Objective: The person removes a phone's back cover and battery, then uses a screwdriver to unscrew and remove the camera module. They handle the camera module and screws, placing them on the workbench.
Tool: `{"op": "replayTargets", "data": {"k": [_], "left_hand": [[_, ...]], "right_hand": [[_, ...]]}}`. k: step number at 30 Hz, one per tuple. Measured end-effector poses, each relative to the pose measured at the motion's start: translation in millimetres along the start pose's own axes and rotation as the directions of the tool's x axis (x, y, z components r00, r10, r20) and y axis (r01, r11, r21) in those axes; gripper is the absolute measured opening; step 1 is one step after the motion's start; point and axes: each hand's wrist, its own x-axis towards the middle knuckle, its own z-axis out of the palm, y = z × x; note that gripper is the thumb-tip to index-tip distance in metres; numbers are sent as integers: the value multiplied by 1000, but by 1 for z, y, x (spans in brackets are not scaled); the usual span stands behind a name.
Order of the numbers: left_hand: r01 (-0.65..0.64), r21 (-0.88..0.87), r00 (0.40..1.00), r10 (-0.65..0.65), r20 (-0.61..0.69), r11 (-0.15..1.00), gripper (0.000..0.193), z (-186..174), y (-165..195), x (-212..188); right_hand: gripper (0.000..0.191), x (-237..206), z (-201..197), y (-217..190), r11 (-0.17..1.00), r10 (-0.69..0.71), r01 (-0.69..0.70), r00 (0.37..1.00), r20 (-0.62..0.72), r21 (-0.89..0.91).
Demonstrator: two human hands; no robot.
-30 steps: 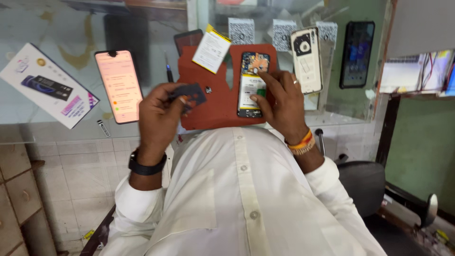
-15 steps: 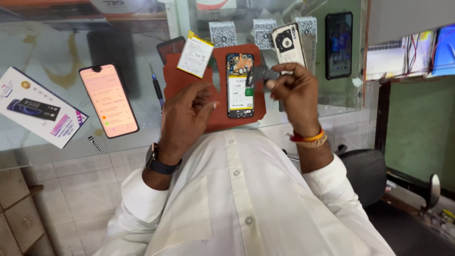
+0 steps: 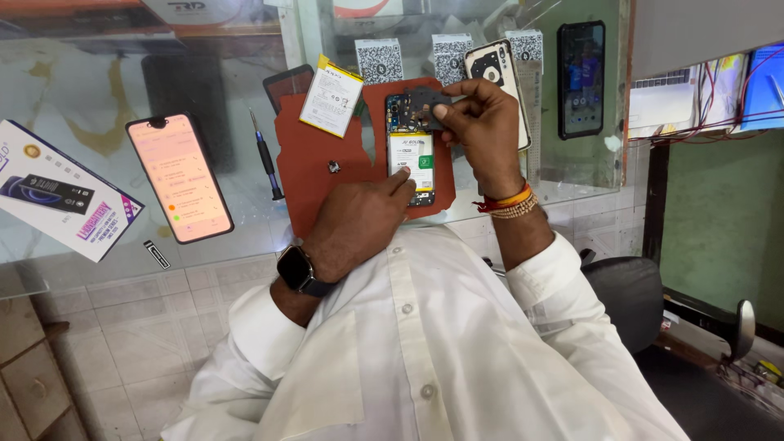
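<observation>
Opened smartphone (image 3: 411, 147) lying back-up on a red-brown work mat (image 3: 314, 167) on the glass worktop (image 3: 98, 73), its rear cover off and its white-labelled battery and circuit boards showing. Right hand (image 3: 482, 131) hovering over the phone's upper end, its grip pinched together on a small dark inner cover plate (image 3: 426, 104), which is sitting at or just above the camera end; cannot tell whether it is seated or lifted clear. Left hand (image 3: 359, 219) resting at the phone's lower edge, fingertips pressing on the battery area and steadying the body, nothing clamped in it. A loose battery (image 3: 331, 101) is lying on the mat's upper left corner, a small dark part (image 3: 333, 167) just left of the phone, and a blue-handled screwdriver (image 3: 266, 163) beside the mat. A lit phone (image 3: 179, 178) and a retail box (image 3: 61, 200) are lying well to the left; a detached back cover (image 3: 498, 77) is lying beyond the right hand. Judging by this, the teardown stage is done and the board-level work is under way; closing up the back remains.
</observation>
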Motion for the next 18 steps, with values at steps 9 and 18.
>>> {"op": "replayTargets", "data": {"k": [9,18], "left_hand": [[0,-4,1000,0,3,1000,11,2,-5,-1],[-14,-20,1000,13,-9,1000,10,-1,-6,0]], "right_hand": [[21,7,9,17,997,-23,26,999,38,-71],[22,8,10,23,983,-81,85,996,35,-162]]}}
